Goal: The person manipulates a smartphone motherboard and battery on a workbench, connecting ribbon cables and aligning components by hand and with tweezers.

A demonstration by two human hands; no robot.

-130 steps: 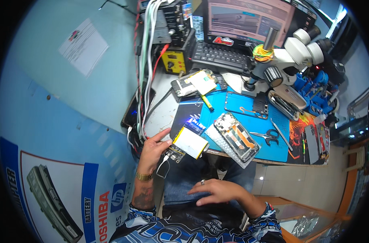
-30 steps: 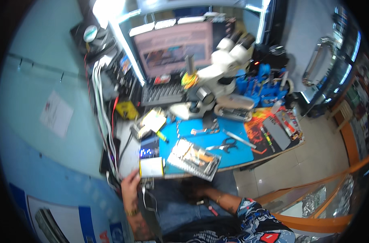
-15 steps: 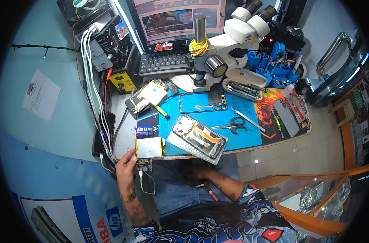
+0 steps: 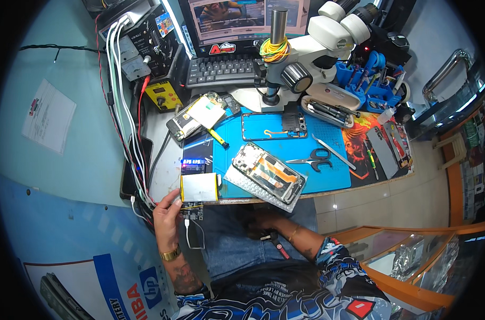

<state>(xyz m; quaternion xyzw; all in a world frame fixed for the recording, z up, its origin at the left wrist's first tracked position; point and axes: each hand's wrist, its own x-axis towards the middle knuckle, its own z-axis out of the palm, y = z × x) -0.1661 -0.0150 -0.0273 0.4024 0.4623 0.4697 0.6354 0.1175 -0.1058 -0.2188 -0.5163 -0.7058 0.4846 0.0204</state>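
A lit monitor [image 4: 233,21] stands at the bench's back edge, showing a colourful picture. A small blue-lit display [image 4: 193,161] glows near the front left corner. A white paper notice [image 4: 48,116] hangs on the left wall, with a blue-and-white poster [image 4: 122,290] below it.

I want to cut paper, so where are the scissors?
In the head view, the black-handled metal scissors lie on the blue work mat, right of the opened phone and beside the metal tweezers.
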